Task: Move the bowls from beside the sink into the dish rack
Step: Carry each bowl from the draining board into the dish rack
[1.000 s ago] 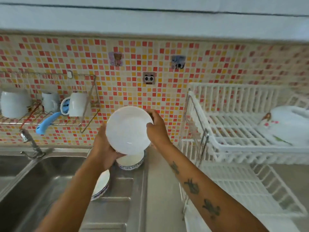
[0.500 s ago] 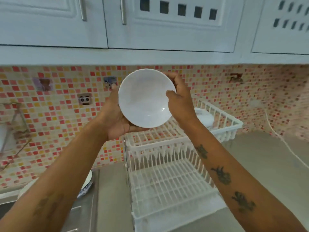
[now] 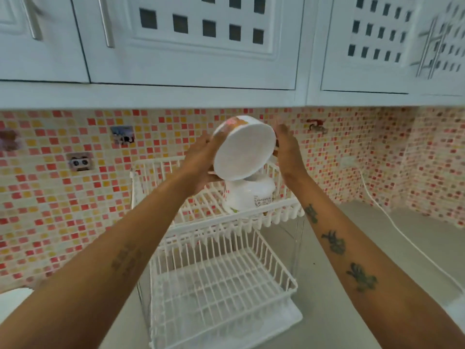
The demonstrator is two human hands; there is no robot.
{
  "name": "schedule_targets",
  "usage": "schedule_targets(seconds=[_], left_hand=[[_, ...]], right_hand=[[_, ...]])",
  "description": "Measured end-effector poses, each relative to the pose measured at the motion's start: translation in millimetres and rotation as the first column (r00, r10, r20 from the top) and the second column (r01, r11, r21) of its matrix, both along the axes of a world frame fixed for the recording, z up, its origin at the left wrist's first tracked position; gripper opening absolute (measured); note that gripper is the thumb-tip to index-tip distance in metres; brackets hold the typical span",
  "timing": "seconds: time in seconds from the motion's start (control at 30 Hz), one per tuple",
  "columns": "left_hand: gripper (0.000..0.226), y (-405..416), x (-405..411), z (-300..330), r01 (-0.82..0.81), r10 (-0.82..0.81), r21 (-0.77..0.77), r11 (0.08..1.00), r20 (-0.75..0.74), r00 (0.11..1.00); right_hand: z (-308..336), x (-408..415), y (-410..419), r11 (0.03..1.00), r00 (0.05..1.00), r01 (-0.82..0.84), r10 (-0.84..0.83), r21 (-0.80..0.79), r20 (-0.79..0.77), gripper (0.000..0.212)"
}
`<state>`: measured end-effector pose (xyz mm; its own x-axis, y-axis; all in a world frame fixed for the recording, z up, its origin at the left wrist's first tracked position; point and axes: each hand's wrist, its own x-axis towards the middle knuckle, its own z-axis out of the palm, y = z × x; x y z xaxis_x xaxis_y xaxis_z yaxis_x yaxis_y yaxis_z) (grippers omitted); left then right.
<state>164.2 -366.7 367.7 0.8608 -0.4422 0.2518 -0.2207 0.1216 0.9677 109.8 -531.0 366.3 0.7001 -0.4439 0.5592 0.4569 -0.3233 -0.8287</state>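
Observation:
A white bowl [image 3: 242, 148] with a flowered outside is tilted, its mouth facing me, above the upper tier of the white two-tier dish rack [image 3: 221, 250]. My left hand [image 3: 201, 159] grips its left and lower side. My right hand [image 3: 286, 149] lies flat against its right rim, fingers straight. Just below the bowl, a white upturned bowl [image 3: 247, 195] with a printed pattern sits at the right end of the upper tier. The lower tier holds nothing that I can see.
White wall cabinets [image 3: 191, 41] hang close above the hands. The mosaic backsplash [image 3: 50, 197] runs behind the rack. A white cord [image 3: 402, 235] trails across the grey counter at right. A white rim [image 3: 15, 298] shows at the far left edge.
The view swung right from the sink to the rack. Both hands carried the bowl up and right, over the upper tier. It has tipped further, showing its flowered outside.

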Motion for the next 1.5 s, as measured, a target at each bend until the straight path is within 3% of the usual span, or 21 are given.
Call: schedule_targets(seconds=[0.1, 0.17, 0.37, 0.43, 0.53, 0.67, 1.1, 1.27, 1.4, 1.5], left_hand=[[0.052, -20.8, 5.1, -8.5, -0.149, 0.132, 0.053, 0.987, 0.254, 0.958], [0.059, -30.7, 11.1, -18.1, -0.224, 0.158, 0.131, 0.966, 0.386, 0.909], [0.072, -38.0, 25.0, -47.4, -0.299, 0.116, 0.267, 0.916, 0.535, 0.837], [0.074, -37.9, 25.2, -51.1, -0.303, 0.085, 0.314, 0.9, 0.554, 0.828], [0.076, -40.7, 26.0, -58.4, -0.318, 0.028, 0.403, 0.858, 0.582, 0.813], [0.08, -47.3, 27.5, -66.5, -0.333, -0.13, 0.531, 0.779, 0.656, 0.744], [0.083, -48.0, 32.6, -73.7, -0.323, -0.1, 0.546, 0.773, 0.608, 0.788], [0.096, -32.5, 32.7, -61.5, -0.238, -0.079, 0.536, 0.81, 0.501, 0.862], [0.076, 15.0, 26.3, -48.3, -0.235, 0.052, 0.374, 0.897, 0.44, 0.896], [0.051, 62.1, 18.0, -39.4, -0.324, 0.253, 0.198, 0.925, 0.315, 0.915]], right_hand=[[-8.9, 15.7, -14.6, 0.998, 0.996, 0.061, -0.059, 0.029, -0.063, 0.096], [-15.0, 21.8, -19.6, 0.991, 0.989, 0.131, -0.13, 0.02, -0.066, 0.089], [-41.3, 27.0, -22.9, 0.988, 0.966, 0.156, -0.15, 0.011, -0.209, 0.097], [-46.4, 30.0, -25.8, 0.981, 0.957, 0.194, -0.185, 0.02, -0.225, 0.084], [-53.0, 37.3, -35.1, 0.972, 0.939, 0.233, -0.218, 0.026, -0.265, 0.042], [-59.4, 44.0, -41.7, 0.971, 0.921, 0.23, -0.238, -0.063, -0.309, 0.025], [-67.7, 50.4, -39.1, 0.944, 0.908, 0.256, -0.309, -0.209, -0.284, 0.021], [-60.1, 44.9, -38.6, 0.943, 0.929, 0.254, -0.3, -0.215, -0.219, 0.025], [-44.8, 41.1, -16.2, 0.914, 0.937, 0.289, -0.332, -0.286, -0.113, 0.018], [-24.6, 50.0, 43.9, 0.946, 0.978, 0.182, -0.201, -0.267, -0.047, 0.011]])
